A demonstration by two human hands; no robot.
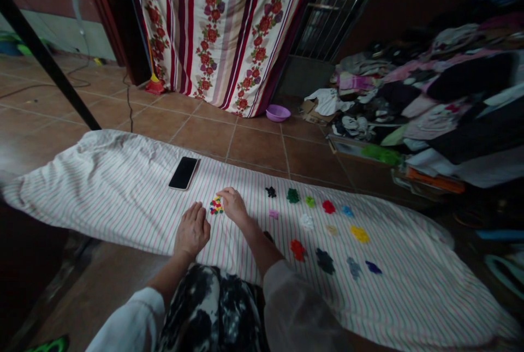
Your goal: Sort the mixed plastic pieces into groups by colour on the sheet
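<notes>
A small patch of mixed coloured pieces, in red, yellow, blue, green and white, lies on the striped cloth. My left hand rests palm down just left of it, fingers stretched out on the cloth. At the patch's right edge is my right hand, its thumb and fingertips pinched together. Whatever sits in that pinch is too small to make out. Right of my hands are single-colour piles: black pieces, dark green pieces, red pieces, white pieces, orange-red pieces and yellow pieces.
A phone lies face up behind my left hand. More piles, including dark grey pieces and dark blue pieces, lie to the right. Beyond the cloth are a tiled floor, a purple basin, a flowered curtain and heaped clothes.
</notes>
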